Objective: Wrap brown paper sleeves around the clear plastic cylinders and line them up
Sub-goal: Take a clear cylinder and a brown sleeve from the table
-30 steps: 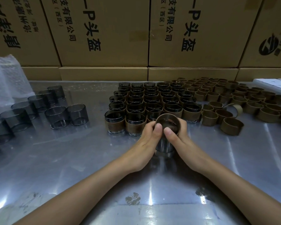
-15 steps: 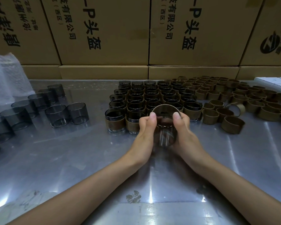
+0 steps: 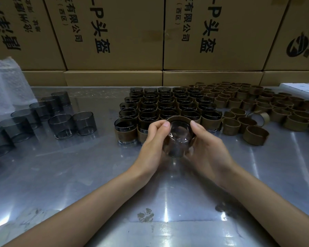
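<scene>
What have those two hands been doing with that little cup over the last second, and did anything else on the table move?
Both hands, left hand and right hand, kept hold of the clear cylinder and tipped it over toward the person, so its clear end now faces the camera. The brown sleeve sits around its far end. The sleeved rows, the bare cylinders and the loose sleeves stayed put.

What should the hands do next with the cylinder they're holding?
Probably push the brown sleeve further along the clear cylinder: both hands, left and right, hold it tilted, with the sleeve only at its far end.
</scene>
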The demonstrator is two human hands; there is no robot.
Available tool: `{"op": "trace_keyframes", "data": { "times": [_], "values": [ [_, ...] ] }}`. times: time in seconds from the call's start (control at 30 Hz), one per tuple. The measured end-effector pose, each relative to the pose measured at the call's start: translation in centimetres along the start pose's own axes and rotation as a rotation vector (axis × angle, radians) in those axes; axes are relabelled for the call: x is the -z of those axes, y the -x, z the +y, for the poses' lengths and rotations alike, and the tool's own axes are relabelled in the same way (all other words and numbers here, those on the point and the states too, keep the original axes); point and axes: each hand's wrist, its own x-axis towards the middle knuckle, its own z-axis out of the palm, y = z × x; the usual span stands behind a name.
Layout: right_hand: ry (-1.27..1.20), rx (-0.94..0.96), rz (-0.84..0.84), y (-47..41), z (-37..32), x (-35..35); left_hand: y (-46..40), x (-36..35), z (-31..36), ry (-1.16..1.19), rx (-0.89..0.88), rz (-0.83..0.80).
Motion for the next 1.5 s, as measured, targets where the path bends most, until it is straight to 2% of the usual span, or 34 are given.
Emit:
{"op": "trace_keyframes", "data": {
  "times": [0.1,0.17,0.37,0.5,0.73,0.8,0.87,0.93,1.0,1.07,1.17,1.27,1.37,1.5],
  "values": [
    [0.08,-0.139,-0.116,0.4,-1.0,0.6,-0.1,0.3,0.5,-0.031,-0.084,0.015],
    [0.084,-0.174,-0.171,0.4,-1.2,1.0,-0.1,0.6,0.9,0.002,-0.067,-0.023],
    [-0.005,-0.09,-0.238,0.2,-1.3,1.7,-0.1,1.8,2.4,-0.075,0.212,-0.237],
    [-0.003,-0.098,-0.329,0.1,-1.2,2.2,0.0,2.6,2.4,0.042,0.282,-0.348],
    [-0.063,-0.051,-0.489,0.3,-0.9,2.7,0.6,2.4,2.0,0.195,0.214,-0.573],
    [-0.081,-0.037,-0.559,0.2,-0.9,2.3,0.8,2.2,2.1,0.193,0.196,-0.602],
    [-0.114,-0.05,-0.539,0.6,-1.3,2.4,0.9,2.1,2.3,0.172,0.182,-0.634],
    [-0.085,-0.07,-0.533,0.5,-1.0,2.7,1.0,2.0,2.3,0.137,0.16,-0.657],
    [-0.037,-0.052,-0.603,0.3,-0.9,2.9,1.0,2.0,2.3,0.125,0.147,-0.674],
    [-0.058,-0.033,-0.616,0.2,-1.0,3.2,0.8,2.2,2.1,0.129,0.136,-0.676],
    [-0.008,-0.036,-0.464,0.2,-1.5,3.0,0.4,2.6,2.4,0.124,0.122,-0.599],
    [0.15,-0.02,-0.394,0.6,-2.0,2.6,0.0,2.1,2.6,-0.034,0.052,-0.496],
    [0.344,0.067,-0.285,0.5,-2.1,2.0,0.0,1.8,2.6,-0.289,-0.135,-0.373],
    [0.392,0.112,-0.179,0.4,-2.5,2.9,0.3,2.5,2.4,-0.676,-0.474,-0.281]
  ]
}}
